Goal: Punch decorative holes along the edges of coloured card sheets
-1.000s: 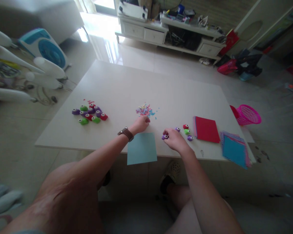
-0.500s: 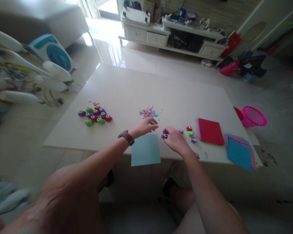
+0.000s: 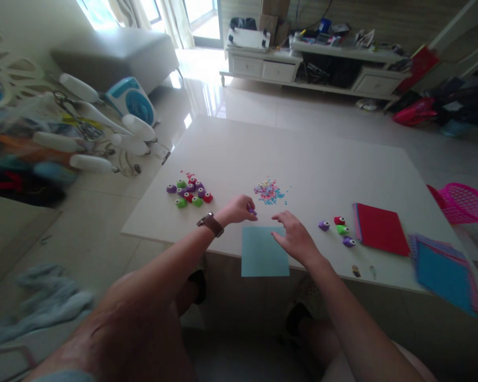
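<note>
My left hand (image 3: 237, 210), with a brown watch (image 3: 210, 224) on its wrist, is closed around a small purple eye figure (image 3: 252, 211) just above the white table (image 3: 302, 154). Across from it, my right hand (image 3: 295, 237) holds nothing; its fingers are apart over the right side of a light blue paper sheet (image 3: 265, 254). That sheet overhangs the table's near edge. Beyond both hands lies a pile of tiny coloured confetti pieces (image 3: 269, 191). A cluster of purple, green and red eye figures (image 3: 189, 192) sits to the left. Several more, including a green one (image 3: 342, 229), rest on the right.
A red-topped paper stack (image 3: 382, 231) and a blue-topped one (image 3: 442, 273) lie at the right. Two small items, one a yellowish-brown piece (image 3: 356, 271), are near the front edge. A pink basket (image 3: 468, 203) stands beyond the table's right side, a fan (image 3: 133, 103) on the floor left.
The purple eye figure has passed from my right hand to my left. My right hand has opened and lies over the sheet's right side. The view has shifted left.
</note>
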`<state>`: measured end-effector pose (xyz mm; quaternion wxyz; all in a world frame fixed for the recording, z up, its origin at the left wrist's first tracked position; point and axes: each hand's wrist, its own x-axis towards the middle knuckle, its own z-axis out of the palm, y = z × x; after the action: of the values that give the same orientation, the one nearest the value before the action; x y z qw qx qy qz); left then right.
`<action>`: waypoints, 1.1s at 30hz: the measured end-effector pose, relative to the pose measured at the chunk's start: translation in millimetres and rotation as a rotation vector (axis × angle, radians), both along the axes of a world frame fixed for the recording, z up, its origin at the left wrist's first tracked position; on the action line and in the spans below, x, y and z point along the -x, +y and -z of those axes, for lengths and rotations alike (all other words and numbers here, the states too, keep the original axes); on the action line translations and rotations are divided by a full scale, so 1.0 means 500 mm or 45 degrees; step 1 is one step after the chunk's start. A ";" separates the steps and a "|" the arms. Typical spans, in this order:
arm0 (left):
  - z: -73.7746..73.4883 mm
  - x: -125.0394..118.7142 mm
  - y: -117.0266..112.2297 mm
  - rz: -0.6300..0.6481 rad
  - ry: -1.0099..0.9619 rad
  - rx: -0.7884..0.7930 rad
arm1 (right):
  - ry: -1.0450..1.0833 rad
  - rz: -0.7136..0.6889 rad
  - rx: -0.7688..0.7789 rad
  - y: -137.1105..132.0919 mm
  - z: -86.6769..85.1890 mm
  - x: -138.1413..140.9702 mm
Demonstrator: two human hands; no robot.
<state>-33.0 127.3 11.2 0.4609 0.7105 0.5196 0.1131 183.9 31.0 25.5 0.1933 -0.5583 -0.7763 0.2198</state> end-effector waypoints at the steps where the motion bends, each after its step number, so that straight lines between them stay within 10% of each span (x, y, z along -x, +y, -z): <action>1: -0.006 0.025 0.007 -0.019 0.136 -0.100 | -0.021 -0.010 0.008 0.000 0.002 0.003; 12: -0.024 0.156 0.011 -0.038 0.752 -0.275 | -0.100 -0.140 0.078 -0.002 0.028 0.036; 33: -0.027 0.144 0.024 -0.130 0.874 -0.512 | -0.165 -0.169 0.177 -0.016 0.034 0.037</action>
<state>-105.0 139.5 24.8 0.1063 0.7562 0.6456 -0.0085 165.7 23.0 8.6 0.0886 -0.5306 -0.8054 0.2488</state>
